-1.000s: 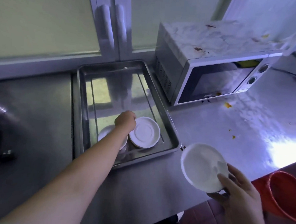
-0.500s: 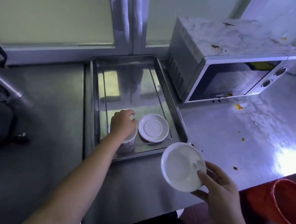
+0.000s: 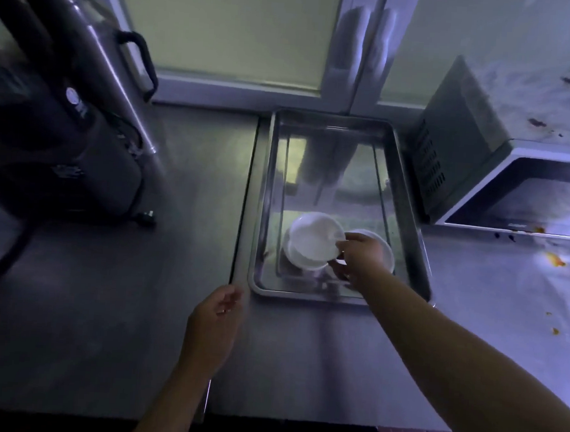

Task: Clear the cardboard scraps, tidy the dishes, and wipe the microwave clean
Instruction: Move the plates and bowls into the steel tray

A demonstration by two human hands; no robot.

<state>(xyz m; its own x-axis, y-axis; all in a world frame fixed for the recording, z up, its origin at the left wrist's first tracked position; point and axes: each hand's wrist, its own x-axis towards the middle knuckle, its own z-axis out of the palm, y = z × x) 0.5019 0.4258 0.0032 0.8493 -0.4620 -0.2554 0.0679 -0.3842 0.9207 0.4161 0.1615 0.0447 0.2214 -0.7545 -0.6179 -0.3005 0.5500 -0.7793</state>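
A steel tray (image 3: 408,203) lies on the counter beside the white microwave (image 3: 526,183), whose top and front carry brown and orange stains. My right hand (image 3: 361,259) reaches into the tray's near end and grips the rim of a white bowl (image 3: 312,237), tilted over a stacked white bowl (image 3: 299,261) beneath it. A white saucer (image 3: 386,252) lies just right of the bowls, partly hidden by my right hand. My left hand (image 3: 216,315) hovers over the counter at the tray's near-left corner, fingers loosely curled, holding nothing.
A dark appliance (image 3: 65,129) with a handle and cable stands at the left. Orange food spots (image 3: 554,260) dot the steel counter (image 3: 104,305) right of the tray. A window frame (image 3: 357,53) runs behind the tray.
My right hand has carried the white bowl into the tray, over the stacked bowl. My left hand has let go of that bowl and pulled back out of the tray. The camera has swung left.
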